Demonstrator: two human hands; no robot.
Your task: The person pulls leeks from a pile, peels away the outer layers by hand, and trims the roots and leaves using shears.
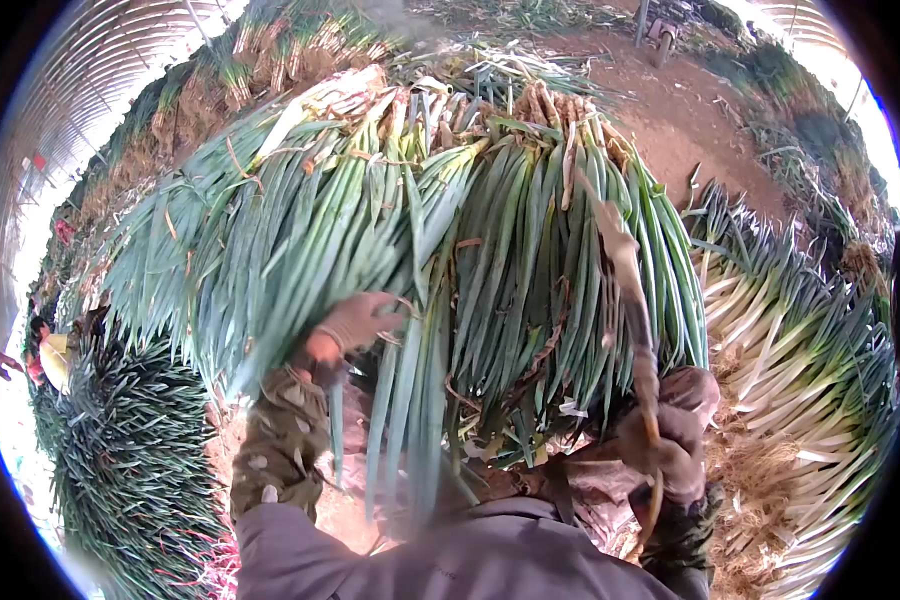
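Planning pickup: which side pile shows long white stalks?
The right pile, its white stalks exposed; the left pile shows mostly dark green leaves.

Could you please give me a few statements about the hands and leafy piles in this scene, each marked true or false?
1. The left hand is at the leaves of the middle pile. True.
2. The long stick-like piece is in the left hand. False: the right hand holds it.
3. The pile at the right shows pale stalks. True.
4. The middle pile's leaves point away from the wearer. False: they hang toward the wearer.
5. Nobody else is visible. False: another person shows at the far left.
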